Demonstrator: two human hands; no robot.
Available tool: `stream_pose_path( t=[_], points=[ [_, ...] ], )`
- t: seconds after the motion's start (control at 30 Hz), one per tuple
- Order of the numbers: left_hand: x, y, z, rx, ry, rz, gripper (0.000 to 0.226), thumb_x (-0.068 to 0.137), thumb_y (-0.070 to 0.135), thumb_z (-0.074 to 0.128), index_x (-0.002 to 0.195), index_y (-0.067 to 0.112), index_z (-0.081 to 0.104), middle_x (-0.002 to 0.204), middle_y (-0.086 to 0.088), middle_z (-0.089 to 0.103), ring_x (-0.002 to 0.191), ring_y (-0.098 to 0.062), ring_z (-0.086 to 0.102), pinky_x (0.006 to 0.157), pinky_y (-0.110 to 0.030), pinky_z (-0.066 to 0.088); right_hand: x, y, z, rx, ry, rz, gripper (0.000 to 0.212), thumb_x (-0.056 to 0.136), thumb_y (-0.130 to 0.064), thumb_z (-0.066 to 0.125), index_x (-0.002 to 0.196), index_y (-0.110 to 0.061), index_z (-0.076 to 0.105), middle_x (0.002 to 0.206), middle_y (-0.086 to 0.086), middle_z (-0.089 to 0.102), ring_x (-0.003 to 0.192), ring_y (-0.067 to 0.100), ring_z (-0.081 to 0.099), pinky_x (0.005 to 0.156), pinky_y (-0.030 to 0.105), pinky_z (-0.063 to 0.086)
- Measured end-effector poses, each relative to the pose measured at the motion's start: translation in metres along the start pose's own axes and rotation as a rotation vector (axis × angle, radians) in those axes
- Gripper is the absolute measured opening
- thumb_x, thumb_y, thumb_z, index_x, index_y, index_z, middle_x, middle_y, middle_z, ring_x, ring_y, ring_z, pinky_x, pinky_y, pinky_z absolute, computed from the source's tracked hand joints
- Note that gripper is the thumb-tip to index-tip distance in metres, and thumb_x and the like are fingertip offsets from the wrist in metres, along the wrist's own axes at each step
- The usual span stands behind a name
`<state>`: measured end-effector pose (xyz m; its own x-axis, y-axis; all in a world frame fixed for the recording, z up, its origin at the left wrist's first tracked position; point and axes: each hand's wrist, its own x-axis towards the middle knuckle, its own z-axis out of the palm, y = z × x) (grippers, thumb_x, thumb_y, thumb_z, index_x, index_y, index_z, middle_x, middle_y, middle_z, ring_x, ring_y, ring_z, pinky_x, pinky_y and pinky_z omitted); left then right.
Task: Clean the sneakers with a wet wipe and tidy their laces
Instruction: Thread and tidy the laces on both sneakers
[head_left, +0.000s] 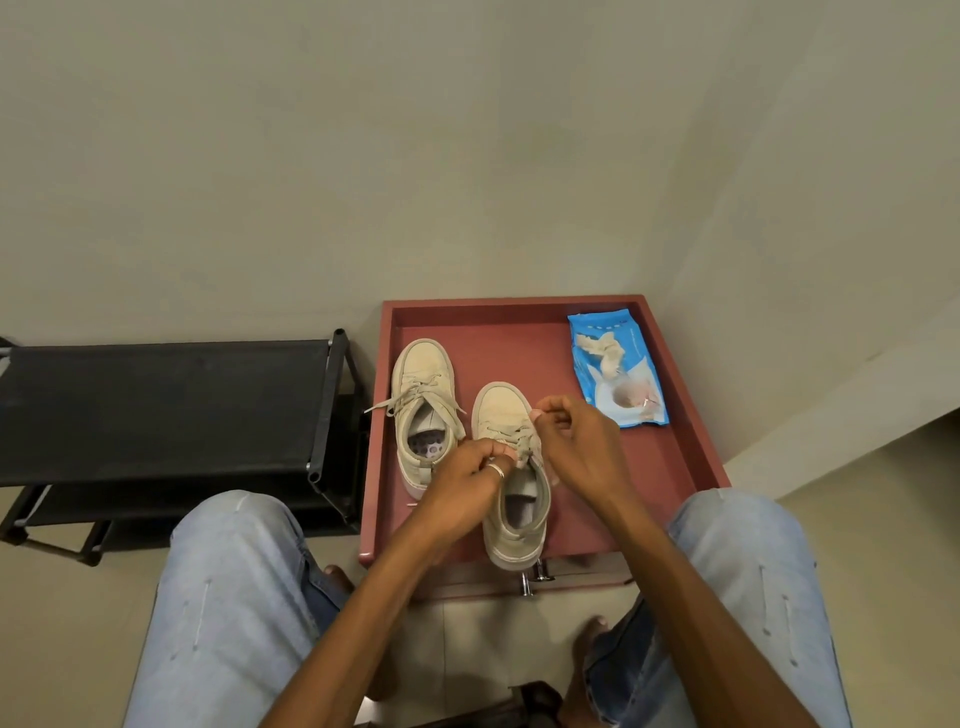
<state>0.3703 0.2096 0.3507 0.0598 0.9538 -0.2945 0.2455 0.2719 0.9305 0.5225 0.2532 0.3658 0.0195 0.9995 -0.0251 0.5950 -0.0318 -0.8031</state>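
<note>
Beige canvas sneakers sit side by side on a reddish-brown tray table (691, 447) at the centre of the frame, toes pointing to the top. We see the left hand (467, 480), wearing a ring, pinching the laces (522, 441) of the right sneaker (511, 499), fingers closed on them. The right hand (576, 441) pinches a lace end above the same shoe. The left sneaker (423, 402) lies just beside it, laces loose. A blue wet wipe pack (615, 366), with a crumpled wipe on top, rests at the tray's upper right. A black shoe rack (166, 405) stands at the left.
</note>
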Motion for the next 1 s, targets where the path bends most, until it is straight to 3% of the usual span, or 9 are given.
stream_pose_path(
  t=[0.07, 0.13, 0.27, 0.37, 0.63, 0.7, 0.8, 0.87, 1.0],
  points=[
    [0.000, 0.003, -0.001, -0.101, -0.027, -0.069, 0.024, 0.103, 0.016, 0.053, 0.085, 0.021, 0.069, 0.058, 0.022, 0.059, 0.057, 0.003, 0.052, 0.063, -0.023, 0.042, -0.003, -0.003, -0.006, -0.026, 0.032, -0.068, 0.011, 0.088, -0.015, 0.061, 0.091, -0.023, 0.068, 0.092, -0.011, 0.068, 0.090, 0.003, 0.061, 0.085, 0.027, 0.049],
    [0.000, 0.007, -0.001, -0.166, -0.038, -0.097, 0.024, 0.103, 0.016, 0.053, 0.087, 0.019, 0.070, 0.060, 0.019, 0.060, 0.056, 0.002, 0.052, 0.059, -0.019, 0.042, -0.008, -0.005, -0.012, -0.055, -0.016, -0.154, 0.016, 0.082, -0.010, 0.062, 0.090, -0.023, 0.069, 0.097, -0.011, 0.067, 0.096, 0.005, 0.059, 0.089, 0.028, 0.047],
    [0.007, 0.010, -0.005, -0.225, -0.036, -0.127, 0.022, 0.104, 0.016, 0.053, 0.094, 0.015, 0.071, 0.072, 0.005, 0.067, 0.060, -0.003, 0.057, 0.056, -0.018, 0.043, -0.021, -0.003, -0.009, -0.251, -0.202, -0.303, 0.027, 0.077, -0.023, 0.065, 0.103, -0.030, 0.062, 0.101, -0.016, 0.063, 0.099, 0.011, 0.055, 0.090, 0.039, 0.045],
    [0.011, 0.010, -0.007, -0.208, -0.036, -0.141, 0.020, 0.105, 0.016, 0.052, 0.099, 0.012, 0.071, 0.068, 0.006, 0.064, 0.056, -0.002, 0.056, 0.054, -0.017, 0.043, -0.021, 0.001, -0.003, -0.359, -0.157, -0.364, 0.030, 0.081, -0.025, 0.069, 0.109, -0.029, 0.058, 0.099, -0.015, 0.063, 0.098, 0.015, 0.054, 0.088, 0.045, 0.044],
    [0.018, 0.006, -0.009, -0.147, 0.023, -0.085, 0.019, 0.105, 0.017, 0.052, 0.095, 0.014, 0.067, 0.065, 0.009, 0.060, 0.051, 0.003, 0.050, 0.058, -0.020, 0.043, -0.012, -0.003, 0.003, -0.361, -0.048, -0.282, 0.030, 0.085, -0.024, 0.055, 0.115, -0.026, 0.061, 0.088, -0.012, 0.065, 0.094, 0.015, 0.056, 0.086, 0.040, 0.042],
    [0.021, 0.003, -0.009, -0.100, 0.060, -0.052, 0.017, 0.105, 0.016, 0.053, 0.096, 0.011, 0.067, 0.070, 0.006, 0.060, 0.052, 0.003, 0.050, 0.059, -0.020, 0.043, -0.008, -0.008, -0.003, -0.171, -0.073, -0.094, 0.026, 0.084, -0.021, 0.057, 0.109, -0.025, 0.064, 0.081, -0.012, 0.065, 0.086, 0.012, 0.060, 0.081, 0.036, 0.048],
    [0.022, 0.001, -0.007, -0.008, 0.082, 0.010, 0.017, 0.104, 0.021, 0.055, 0.093, 0.015, 0.067, 0.061, 0.014, 0.056, 0.049, 0.003, 0.047, 0.058, -0.022, 0.040, -0.003, -0.015, -0.014, 0.366, -0.095, 0.269, 0.018, 0.085, -0.013, 0.056, 0.097, -0.016, 0.069, 0.078, -0.008, 0.067, 0.080, 0.012, 0.063, 0.075, 0.029, 0.049],
    [0.022, 0.001, -0.006, 0.107, 0.108, 0.070, 0.023, 0.104, 0.022, 0.055, 0.088, 0.010, 0.067, 0.056, 0.014, 0.051, 0.050, -0.002, 0.046, 0.059, -0.027, 0.041, 0.000, -0.015, -0.023, 0.729, -0.115, 0.438, 0.025, 0.085, -0.008, 0.054, 0.106, -0.009, 0.067, 0.066, -0.005, 0.058, 0.070, 0.010, 0.057, 0.071, 0.028, 0.045],
    [0.022, -0.002, -0.007, 0.202, 0.153, 0.128, 0.029, 0.104, 0.020, 0.054, 0.085, 0.001, 0.065, 0.057, 0.010, 0.049, 0.050, -0.001, 0.044, 0.058, -0.026, 0.041, 0.006, -0.010, -0.044, 1.177, -0.027, 0.480, 0.025, 0.088, -0.007, 0.057, 0.113, -0.004, 0.062, 0.062, -0.003, 0.051, 0.063, 0.010, 0.057, 0.068, 0.028, 0.047]
  ],
)
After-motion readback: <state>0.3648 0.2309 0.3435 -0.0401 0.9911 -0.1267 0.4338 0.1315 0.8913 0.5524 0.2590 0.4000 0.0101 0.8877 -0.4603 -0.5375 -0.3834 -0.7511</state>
